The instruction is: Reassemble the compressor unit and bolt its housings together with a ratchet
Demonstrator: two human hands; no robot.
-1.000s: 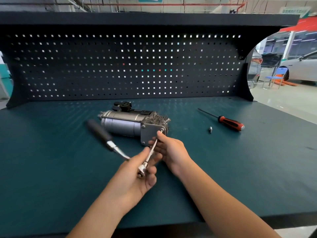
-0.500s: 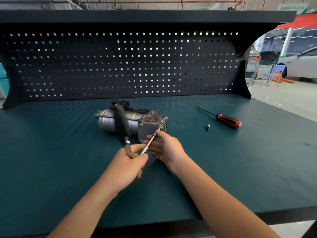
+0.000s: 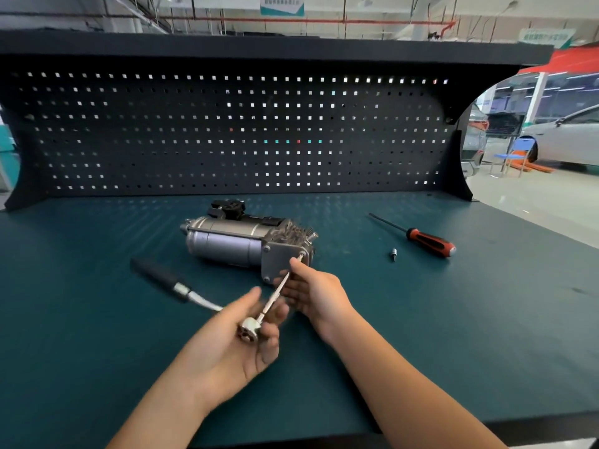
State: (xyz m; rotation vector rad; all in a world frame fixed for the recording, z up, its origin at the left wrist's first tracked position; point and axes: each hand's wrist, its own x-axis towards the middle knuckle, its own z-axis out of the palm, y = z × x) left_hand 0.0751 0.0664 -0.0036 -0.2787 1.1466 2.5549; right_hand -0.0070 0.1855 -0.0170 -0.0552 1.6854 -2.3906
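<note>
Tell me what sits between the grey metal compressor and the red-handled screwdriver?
A small silver bolt-like piece, on the green bench between grey metal compressor and red-handled screwdriver; head view shows it.

The left hand (image 3: 223,348) and right hand (image 3: 319,294) are bare, forearms (image 3: 408,387) likewise.

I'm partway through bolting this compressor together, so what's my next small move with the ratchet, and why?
Probably swing the ratchet handle one stroke: the extension appears seated on a bolt on the compressor end plate, right hand steadying it, left hand at the ratchet head.
</note>
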